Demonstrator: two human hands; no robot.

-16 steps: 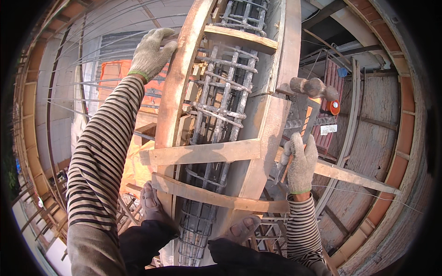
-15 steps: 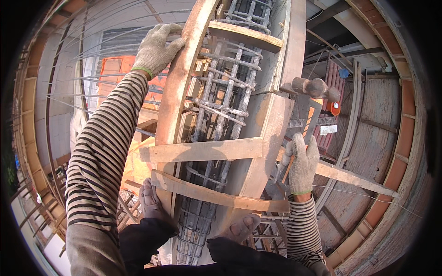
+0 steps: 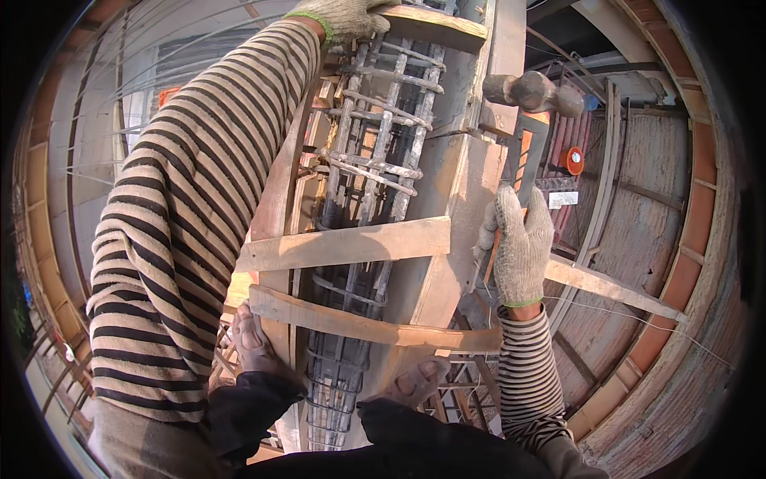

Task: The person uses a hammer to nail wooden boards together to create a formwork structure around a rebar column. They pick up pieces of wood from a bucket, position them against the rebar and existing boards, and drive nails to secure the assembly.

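Note:
My right hand [image 3: 523,251], in a pale knitted glove, is closed round the handle of a hammer [image 3: 533,92]. The hammer's worn metal head points away from me, and its handle is dark with orange marks. At the top edge my gloved left hand [image 3: 345,19] closes on the left end of a short wooden crosspiece [image 3: 443,28]; some fingertips are cut off or hidden. That crosspiece spans a long timber form with a steel rebar cage [image 3: 383,128] inside. Nearer me, two more wooden slats, a straight one [image 3: 351,243] and a bowed one [image 3: 367,326], lie across the form.
My feet [image 3: 251,339] stand on either side of the cage. Thin bars fan out at the upper left. Right of the form are a pointed wooden stake [image 3: 614,291], an orange round object [image 3: 572,160], red corrugated sheeting and a loose wire. Below are gaps between timbers.
My left hand has moved right, from the form's left board to the crosspiece's end. The hammer and right hand have shifted slightly away from me; the whole view has tilted a little.

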